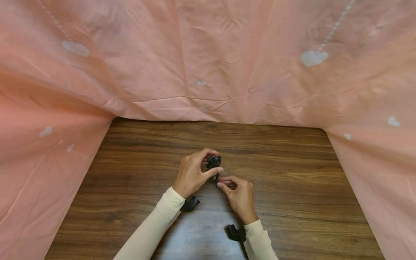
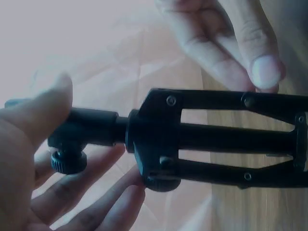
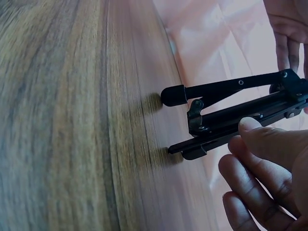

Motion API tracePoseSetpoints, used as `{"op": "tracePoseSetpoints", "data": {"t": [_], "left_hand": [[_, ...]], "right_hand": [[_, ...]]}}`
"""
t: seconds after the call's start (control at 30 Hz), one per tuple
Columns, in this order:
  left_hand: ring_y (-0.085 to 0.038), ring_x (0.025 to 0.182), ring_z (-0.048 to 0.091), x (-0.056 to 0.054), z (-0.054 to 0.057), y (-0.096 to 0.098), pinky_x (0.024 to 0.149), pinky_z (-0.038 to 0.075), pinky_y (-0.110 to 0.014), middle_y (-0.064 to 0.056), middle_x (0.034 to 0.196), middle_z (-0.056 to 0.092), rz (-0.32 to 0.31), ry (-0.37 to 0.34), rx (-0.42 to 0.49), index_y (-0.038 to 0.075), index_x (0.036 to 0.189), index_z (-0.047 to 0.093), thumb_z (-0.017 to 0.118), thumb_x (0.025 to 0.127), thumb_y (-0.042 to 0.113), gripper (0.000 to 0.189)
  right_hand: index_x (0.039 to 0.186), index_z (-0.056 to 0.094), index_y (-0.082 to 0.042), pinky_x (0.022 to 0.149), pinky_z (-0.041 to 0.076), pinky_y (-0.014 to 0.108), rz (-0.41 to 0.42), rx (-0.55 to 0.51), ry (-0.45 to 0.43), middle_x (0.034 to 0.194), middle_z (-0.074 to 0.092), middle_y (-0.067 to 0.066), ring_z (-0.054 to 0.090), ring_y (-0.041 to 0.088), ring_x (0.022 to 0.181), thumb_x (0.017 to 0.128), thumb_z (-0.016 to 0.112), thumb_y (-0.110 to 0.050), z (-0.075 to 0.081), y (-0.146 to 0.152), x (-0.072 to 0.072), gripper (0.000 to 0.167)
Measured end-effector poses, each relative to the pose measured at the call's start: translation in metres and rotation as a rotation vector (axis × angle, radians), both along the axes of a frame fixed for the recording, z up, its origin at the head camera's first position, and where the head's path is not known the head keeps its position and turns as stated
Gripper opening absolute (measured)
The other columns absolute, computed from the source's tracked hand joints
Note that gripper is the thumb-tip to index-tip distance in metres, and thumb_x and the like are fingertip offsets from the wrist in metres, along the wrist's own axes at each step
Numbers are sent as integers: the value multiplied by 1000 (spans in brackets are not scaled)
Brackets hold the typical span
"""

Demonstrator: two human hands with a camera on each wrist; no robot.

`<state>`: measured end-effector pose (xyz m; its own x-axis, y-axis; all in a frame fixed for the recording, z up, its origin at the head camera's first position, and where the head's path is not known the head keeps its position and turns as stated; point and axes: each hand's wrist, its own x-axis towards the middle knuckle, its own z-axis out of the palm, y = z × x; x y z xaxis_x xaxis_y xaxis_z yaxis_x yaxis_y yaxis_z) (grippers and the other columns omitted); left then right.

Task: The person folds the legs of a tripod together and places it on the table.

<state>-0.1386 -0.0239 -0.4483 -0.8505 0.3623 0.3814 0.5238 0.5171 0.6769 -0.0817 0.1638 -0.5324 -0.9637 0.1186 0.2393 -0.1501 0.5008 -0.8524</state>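
A small black tripod [image 1: 214,161] is held between both hands, over the middle of the wooden table. My left hand [image 1: 192,172] grips it around its head; in the left wrist view the tripod head [image 2: 91,126] with a ribbed knob [image 2: 69,162] lies between thumb and fingers. The thumb and fingers of my right hand [image 1: 241,196] pinch one leg [image 3: 221,144], low on the tripod. The legs sit folded in near the center column [image 3: 240,109]. In the right wrist view, a rounded rubber foot [image 3: 173,95] points toward the tabletop.
The brown wood-grain table [image 1: 286,187] lies under both hands. Pink cloth [image 1: 211,54] with white hearts hangs along its back and both sides. A black wrist camera is on each forearm, one by the left cuff [image 1: 190,204], one by the right cuff [image 1: 236,233].
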Motion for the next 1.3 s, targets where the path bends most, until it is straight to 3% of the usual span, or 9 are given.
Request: {"op": "tracePoseSetpoints", "data": {"t": [0.1, 0.2, 0.27, 0.5, 0.73, 0.83, 1.0, 1.13, 1.3], "left_hand": [[-8, 66, 64, 2, 0, 2, 61, 48, -22, 5, 88, 75, 27, 36, -39, 22, 122, 74, 85, 91, 37, 36], [-7, 59, 48, 3, 0, 1, 57, 38, -23, 6, 74, 64, 9, 38, -58, 20, 124, 74, 80, 96, 35, 32], [-9, 60, 49, 3, 1, 1, 59, 38, -23, 6, 79, 65, -12, 27, -63, 21, 126, 74, 77, 98, 35, 31], [-10, 70, 53, 1, -1, -2, 69, 50, -30, 5, 125, 77, -81, 12, -55, 20, 131, 73, 73, 101, 30, 31], [-11, 109, 75, -1, -4, -4, 91, 61, -38, 4, 124, 77, -117, 14, -34, 18, 129, 73, 73, 100, 25, 29], [-10, 108, 75, -2, -5, -4, 91, 61, -37, 5, 122, 77, -118, 17, -35, 19, 127, 73, 73, 100, 26, 29], [-7, 91, 72, -4, -4, -3, 80, 59, -33, 7, 115, 78, -111, 17, -34, 22, 123, 74, 74, 98, 28, 26], [-7, 97, 74, -5, -3, -1, 81, 59, -32, 8, 115, 78, -118, 20, -29, 22, 122, 75, 74, 98, 27, 24], [-5, 79, 65, -7, -1, -1, 72, 56, -33, 7, 113, 79, -109, 3, -17, 22, 121, 76, 76, 97, 28, 24]], "right_hand": [[92, 84, -16, 64, 59, 17, 12, -9, 0, 88, 83, -4, 79, 8, 76, 83, 92, -12, -1, -2, 0, 12], [92, 84, -16, 64, 59, 18, 14, -6, 2, 88, 83, -4, 79, 8, 76, 83, 92, -13, -2, -3, 0, 12], [92, 84, -16, 64, 59, 18, 14, -3, 2, 88, 83, -4, 79, 8, 76, 83, 92, -13, -2, -4, -1, 12], [92, 84, -13, 67, 61, 19, 35, -11, 13, 85, 83, -2, 79, 11, 75, 81, 92, -9, -4, -8, -1, 14], [90, 84, -13, 65, 60, 19, 31, 15, 15, 83, 82, -2, 79, 11, 73, 80, 93, -9, -6, -13, -2, 14], [89, 84, -14, 64, 59, 18, 24, 20, 5, 82, 82, -3, 78, 8, 72, 81, 93, -11, -7, -15, -3, 13], [87, 84, -13, 63, 59, 19, 17, 45, 29, 83, 82, -1, 78, 9, 72, 80, 93, -10, -7, -17, -7, 12], [86, 84, -12, 64, 59, 19, 2, 43, 49, 83, 82, 0, 79, 12, 72, 78, 93, -8, -7, -18, -9, 13], [88, 84, -12, 64, 60, 18, -1, 17, 37, 84, 82, 0, 79, 12, 73, 79, 92, -8, -9, -18, -9, 13]]}}
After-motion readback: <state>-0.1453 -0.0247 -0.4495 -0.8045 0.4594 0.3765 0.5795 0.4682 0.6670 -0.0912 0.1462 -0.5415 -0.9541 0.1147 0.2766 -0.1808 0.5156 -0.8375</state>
